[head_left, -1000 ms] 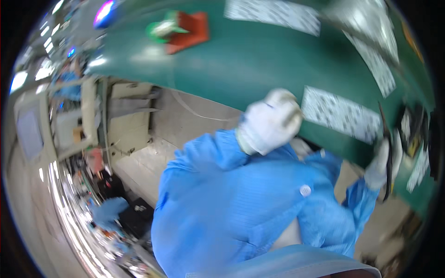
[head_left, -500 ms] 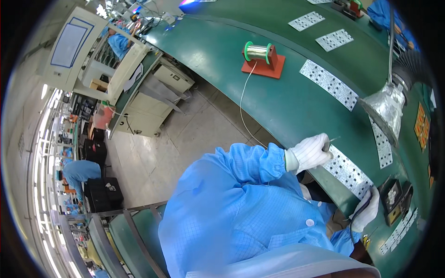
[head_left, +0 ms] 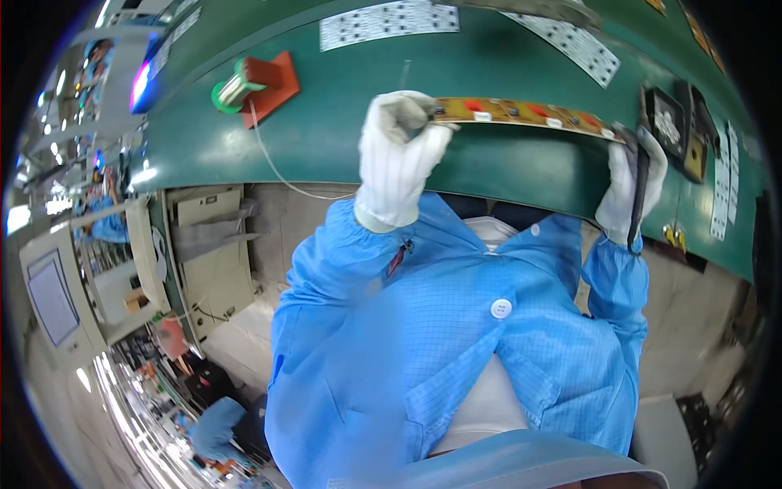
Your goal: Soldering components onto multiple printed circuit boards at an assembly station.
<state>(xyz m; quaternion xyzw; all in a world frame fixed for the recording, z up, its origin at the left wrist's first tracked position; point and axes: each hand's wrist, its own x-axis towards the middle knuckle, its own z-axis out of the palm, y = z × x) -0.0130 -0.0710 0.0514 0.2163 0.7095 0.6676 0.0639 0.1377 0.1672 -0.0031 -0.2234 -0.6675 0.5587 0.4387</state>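
Observation:
A long circuit board panel is held up above the front part of the green bench, tilted on edge so its brown side with orange patches shows. My left hand, in a white glove, pinches its left end; a thin wire tip sticks up beyond these fingers. At the panel's right end, my gloved right hand grips it with the fingers partly hidden. A slim black soldering iron with a cable lies along that same hand, its tip out of sight.
On the left, a solder wire reel sits on a red stand, its wire trailing toward me. White boards lie along the back. A black iron holder stands right of my right hand, near white strips. A lamp hood overhangs the back.
The panel has been lifted off the bench and turned from its white face to its brown side, now between both hands. My view has swung, shifting the bench and reel.

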